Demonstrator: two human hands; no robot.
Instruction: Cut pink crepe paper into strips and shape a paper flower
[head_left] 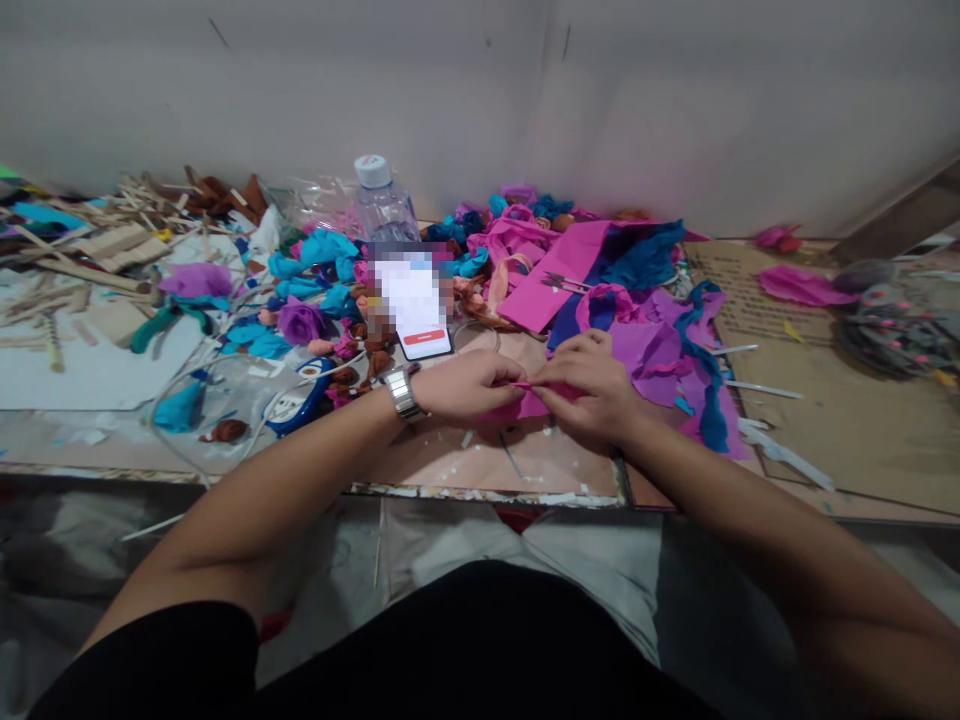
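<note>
A small piece of pink crepe paper (531,405) is pinched between my two hands, just above the table's front edge. My left hand (474,384), with a metal-band watch (403,393) on its wrist, grips the paper's left side between thumb and fingers. On the other side, my right hand (587,387) pinches the same paper with thumb and forefinger. Beyond the hands lie a lit phone (417,310) and a pair of thread snips (566,284) resting on a pink sheet (551,290). Purple crepe paper (652,345) lies beside my right hand.
Behind the phone stands a clear bottle (386,210) with a white cap. Blue, purple and brown paper pieces crowd the left, near a blue round object (298,398) and green-handled pliers (169,325). Wooden strips (112,245) pile up far left; cardboard (847,420) lies right.
</note>
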